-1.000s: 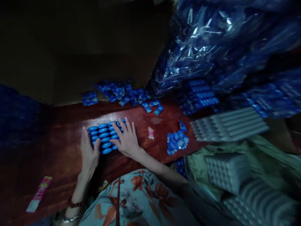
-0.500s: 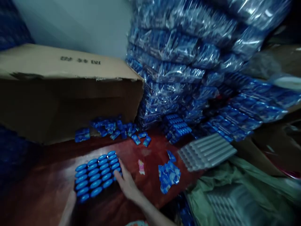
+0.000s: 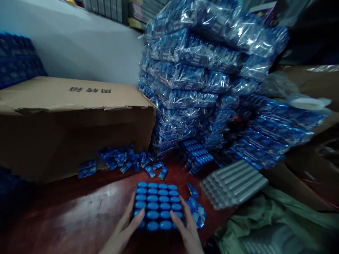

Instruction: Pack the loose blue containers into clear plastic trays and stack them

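A block of blue oval-topped containers, set in tight rows, is between my two hands over the red table. My left hand grips its left side, thumb over the top near the front corner. On the right side my right hand presses in the same way, thumb on top. The undersides of the containers are hidden. Just right of my right hand lie several flat blue printed pieces, partly covered by that hand.
An opened cardboard box stands at the left, small blue packets spilling from its mouth. Plastic-wrapped blue packs rise behind. Grey ridged trays and green cloth are at the right; more blue containers sit near the stack.
Both hands have brought the block of blue containers to the right and turned it squarer to me. The pink scrap on the table is now out of sight. The camera view has tilted up.
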Motion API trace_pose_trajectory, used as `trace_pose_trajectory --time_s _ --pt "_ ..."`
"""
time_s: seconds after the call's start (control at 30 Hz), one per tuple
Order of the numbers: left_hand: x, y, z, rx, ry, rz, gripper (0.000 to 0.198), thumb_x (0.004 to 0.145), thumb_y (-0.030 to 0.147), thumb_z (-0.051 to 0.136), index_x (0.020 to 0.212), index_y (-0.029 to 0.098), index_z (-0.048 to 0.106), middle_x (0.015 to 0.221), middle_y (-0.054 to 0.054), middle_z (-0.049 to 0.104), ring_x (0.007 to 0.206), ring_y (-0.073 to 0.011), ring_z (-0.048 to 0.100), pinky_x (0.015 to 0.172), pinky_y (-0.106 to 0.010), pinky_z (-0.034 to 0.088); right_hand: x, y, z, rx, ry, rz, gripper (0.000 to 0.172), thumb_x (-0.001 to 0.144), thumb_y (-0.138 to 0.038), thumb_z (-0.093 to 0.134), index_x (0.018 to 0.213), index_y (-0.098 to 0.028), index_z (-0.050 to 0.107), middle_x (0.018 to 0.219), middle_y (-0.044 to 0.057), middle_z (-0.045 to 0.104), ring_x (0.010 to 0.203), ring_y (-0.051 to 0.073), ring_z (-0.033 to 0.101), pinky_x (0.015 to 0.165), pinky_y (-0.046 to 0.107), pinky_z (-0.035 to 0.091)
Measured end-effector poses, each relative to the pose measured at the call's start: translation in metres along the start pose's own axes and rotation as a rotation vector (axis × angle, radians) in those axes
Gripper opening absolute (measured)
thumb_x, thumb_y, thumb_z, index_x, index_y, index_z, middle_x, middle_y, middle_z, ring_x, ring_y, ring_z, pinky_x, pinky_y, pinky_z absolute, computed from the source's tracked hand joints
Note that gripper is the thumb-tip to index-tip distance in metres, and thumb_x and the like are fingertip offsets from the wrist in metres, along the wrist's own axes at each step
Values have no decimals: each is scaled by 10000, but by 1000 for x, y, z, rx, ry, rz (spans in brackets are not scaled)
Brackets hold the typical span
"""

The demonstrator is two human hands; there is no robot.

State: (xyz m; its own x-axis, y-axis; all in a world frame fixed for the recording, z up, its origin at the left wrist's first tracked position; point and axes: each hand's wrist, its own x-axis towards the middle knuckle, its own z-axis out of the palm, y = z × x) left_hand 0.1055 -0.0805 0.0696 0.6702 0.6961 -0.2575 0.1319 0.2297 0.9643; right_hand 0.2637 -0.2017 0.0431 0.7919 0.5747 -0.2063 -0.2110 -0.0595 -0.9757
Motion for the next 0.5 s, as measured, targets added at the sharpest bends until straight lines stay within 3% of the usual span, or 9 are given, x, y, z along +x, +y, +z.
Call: trace_pose_trajectory --time_s 0.1,0.2,0.23,0.3,0.4,0.5 --pt "63 53 32 22 -254 19 811 792 551 565 1453 264 193 1514 -15 214 1392 -253 215 1147 -449 217 13 -32 -21 -112 163 -210 807 734 -484 649 1423 -269 287 1446 53 382 1286 240 410 1039 396 373" --pt "130 116 75 39 -464 194 816 772 553 593 1437 222 255 1505 -48 225 1387 -258 229 1137 -419 229 50 -59 -36 -246 335 -439 819 782 -466 590 1460 -257 180 1469 61 333 1297 238 391 1047 410 360" --pt "149 134 89 37 -489 262 803 771 559 592 1429 219 280 1506 -49 228 1388 -259 223 1137 -412 223 68 -66 -39 -281 395 -514 801 804 -464 556 1465 -250 157 1469 68 328 1298 234 387 1047 414 357" --pt "175 158 113 20 -425 365 786 784 548 585 1425 198 294 1515 -66 204 1395 -257 205 1147 -402 185 108 -75 -41 -354 506 -656 765 842 -457 490 1469 -215 125 1459 102 323 1298 235 378 1045 430 352" --pt "186 159 131 -32 -288 421 697 832 486 549 1415 179 318 1511 -88 238 1386 -243 242 1143 -392 197 166 -78 -35 -477 669 -828 753 855 -454 464 1459 -145 135 1425 188 317 1305 276 347 1015 495 356" --pt "166 119 123 -46 -273 401 603 842 438 547 1370 191 394 1459 -104 360 1307 -237 392 1096 -401 307 200 -72 -26 -573 752 -918 786 845 -446 496 1447 -87 140 1407 269 268 1327 331 282 992 563 334"
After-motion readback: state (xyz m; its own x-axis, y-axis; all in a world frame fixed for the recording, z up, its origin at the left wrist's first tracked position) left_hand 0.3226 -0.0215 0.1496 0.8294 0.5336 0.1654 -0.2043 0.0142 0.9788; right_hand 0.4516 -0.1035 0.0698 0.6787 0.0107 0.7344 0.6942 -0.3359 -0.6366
